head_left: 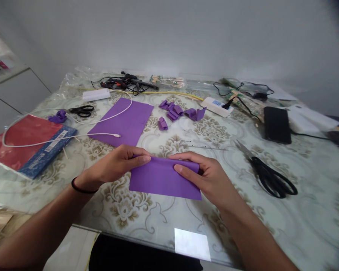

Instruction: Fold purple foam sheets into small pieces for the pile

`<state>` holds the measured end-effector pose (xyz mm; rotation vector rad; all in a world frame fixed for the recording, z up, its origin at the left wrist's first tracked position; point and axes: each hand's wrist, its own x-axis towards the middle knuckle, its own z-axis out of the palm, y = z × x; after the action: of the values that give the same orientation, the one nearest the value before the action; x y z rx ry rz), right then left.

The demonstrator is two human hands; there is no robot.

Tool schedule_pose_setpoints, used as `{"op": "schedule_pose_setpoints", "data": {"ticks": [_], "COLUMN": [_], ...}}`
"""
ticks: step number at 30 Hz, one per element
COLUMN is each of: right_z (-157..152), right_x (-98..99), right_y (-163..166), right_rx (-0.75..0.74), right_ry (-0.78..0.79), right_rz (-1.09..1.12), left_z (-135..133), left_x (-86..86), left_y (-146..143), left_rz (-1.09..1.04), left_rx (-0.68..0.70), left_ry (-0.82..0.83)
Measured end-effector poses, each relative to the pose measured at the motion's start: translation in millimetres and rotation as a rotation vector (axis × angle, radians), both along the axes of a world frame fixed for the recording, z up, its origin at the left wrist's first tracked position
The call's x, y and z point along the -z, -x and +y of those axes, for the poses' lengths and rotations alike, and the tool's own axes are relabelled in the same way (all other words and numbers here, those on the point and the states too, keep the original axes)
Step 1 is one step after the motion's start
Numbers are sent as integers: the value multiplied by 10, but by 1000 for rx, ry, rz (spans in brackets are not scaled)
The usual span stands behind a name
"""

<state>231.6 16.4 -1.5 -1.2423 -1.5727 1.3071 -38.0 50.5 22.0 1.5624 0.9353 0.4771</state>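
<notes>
A purple sheet of paper (164, 182) is held up just above the table, its top edge bent over into a fold. My left hand (124, 162) pinches the fold near its left end, thumb in front. Toward the right end, my right hand (203, 173) grips the same edge, with the thumb lying across the front and the fingers behind. The fingers behind the paper are partly hidden. Beyond my left hand lie more flat purple sheets (121, 122). Several small folded purple paper pieces (173, 111) sit past the held sheet.
Black-handled scissors (271, 175) lie at the right, near a black phone (277, 125) and a white power strip (217, 106). A clear ruler (203, 145) rests mid-table. At left are a red and blue paper pack (31, 145), a white cable (101, 134) and smaller scissors (83, 110).
</notes>
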Motion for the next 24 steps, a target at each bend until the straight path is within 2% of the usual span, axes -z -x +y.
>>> {"op": "schedule_pose_setpoints", "data": {"ticks": [9,14,19,24], "right_z": [-12,-31,-51,-43], "right_x": [-45,-51,-43,-40], "right_y": [-5,14,73,90], "right_rx": [-24,-36,-99,-126], "right_ry": [15,37,51,50], "right_rz": [-1,7,-40,-32], "left_z": [13,8,-25,-34], "left_x": [27,26,53,52], "left_y": [15,-28,-78,-77], "left_rz": [-68,13,90,152], "left_rx": [37,6,43,55], "left_ry": [90,14,90,58]}}
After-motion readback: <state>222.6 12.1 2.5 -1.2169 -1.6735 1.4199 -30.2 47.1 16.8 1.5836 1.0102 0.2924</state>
